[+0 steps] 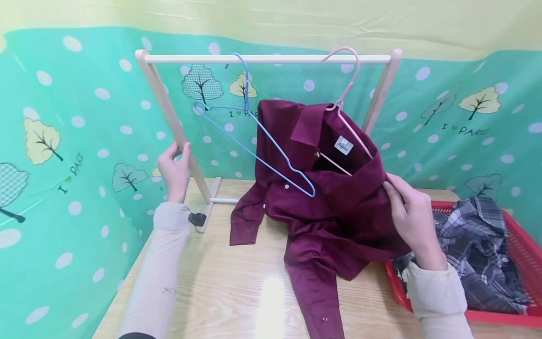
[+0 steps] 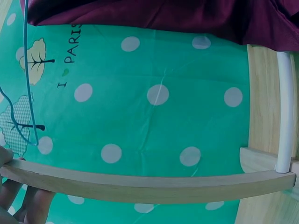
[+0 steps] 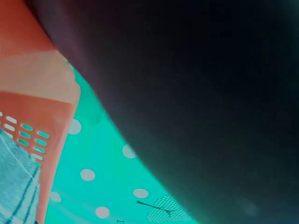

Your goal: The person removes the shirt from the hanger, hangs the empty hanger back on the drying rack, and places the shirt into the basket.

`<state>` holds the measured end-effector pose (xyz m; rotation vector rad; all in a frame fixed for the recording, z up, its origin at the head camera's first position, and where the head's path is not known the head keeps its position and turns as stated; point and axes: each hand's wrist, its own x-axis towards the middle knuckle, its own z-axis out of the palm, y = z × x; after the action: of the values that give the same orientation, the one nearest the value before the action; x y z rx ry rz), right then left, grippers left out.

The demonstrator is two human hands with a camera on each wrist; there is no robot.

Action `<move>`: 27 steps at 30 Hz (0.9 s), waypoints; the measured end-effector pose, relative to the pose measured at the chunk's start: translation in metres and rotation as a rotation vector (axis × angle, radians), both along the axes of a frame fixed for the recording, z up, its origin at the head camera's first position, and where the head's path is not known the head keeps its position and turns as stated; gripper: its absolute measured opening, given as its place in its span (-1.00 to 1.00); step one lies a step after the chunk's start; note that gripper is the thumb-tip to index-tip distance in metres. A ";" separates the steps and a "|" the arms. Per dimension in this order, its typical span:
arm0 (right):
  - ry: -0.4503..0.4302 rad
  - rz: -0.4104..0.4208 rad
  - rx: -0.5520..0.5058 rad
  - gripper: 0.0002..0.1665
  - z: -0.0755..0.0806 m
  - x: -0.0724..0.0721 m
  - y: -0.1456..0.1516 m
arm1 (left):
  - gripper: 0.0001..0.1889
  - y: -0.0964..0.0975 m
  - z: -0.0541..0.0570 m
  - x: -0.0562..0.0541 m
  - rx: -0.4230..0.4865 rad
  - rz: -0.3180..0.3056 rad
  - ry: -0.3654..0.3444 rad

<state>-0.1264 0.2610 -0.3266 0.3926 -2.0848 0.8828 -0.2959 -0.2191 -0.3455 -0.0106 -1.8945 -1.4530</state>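
R hand w/ maroon shirt (L hand on rack)

Deep-maroon button-up shirt w/ white btns contrasts w/ a pink hanger, lt-blue hanger & pale-wood rack post; blk-gray-white plaid garment offsets a red basket; teal-&-cream backdrop sports white dots, yellow trees & checked ones.

The shirt is before the rack, left of the basket.
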 end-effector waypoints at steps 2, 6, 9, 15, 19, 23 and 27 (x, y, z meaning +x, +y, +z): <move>-0.014 0.013 0.002 -0.66 -0.002 0.001 -0.001 | -0.74 -0.001 -0.001 0.001 0.002 0.003 -0.005; -0.032 0.018 0.001 -0.66 -0.007 0.002 -0.003 | -0.74 -0.002 -0.002 0.002 0.010 0.003 -0.021; -0.031 0.011 -0.007 -0.67 -0.008 0.002 -0.003 | -0.74 -0.002 -0.001 0.001 0.012 -0.001 -0.019; -0.061 0.031 -0.021 -0.66 -0.007 0.003 -0.007 | -0.74 -0.002 0.000 0.001 0.013 0.006 -0.003; -0.097 0.022 -0.020 -0.68 -0.008 0.003 -0.010 | -0.76 -0.002 0.000 0.001 0.006 0.010 0.005; -0.118 0.016 -0.024 -0.70 -0.009 0.005 -0.013 | -0.76 -0.002 0.000 0.000 0.003 0.008 0.008; -0.117 0.024 -0.034 -0.70 -0.014 0.005 -0.016 | -0.77 -0.001 0.000 -0.001 0.009 0.014 0.001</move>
<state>-0.1217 0.2452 -0.3402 0.3562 -2.1725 0.9747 -0.2971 -0.2198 -0.3458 0.0063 -1.8833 -1.4523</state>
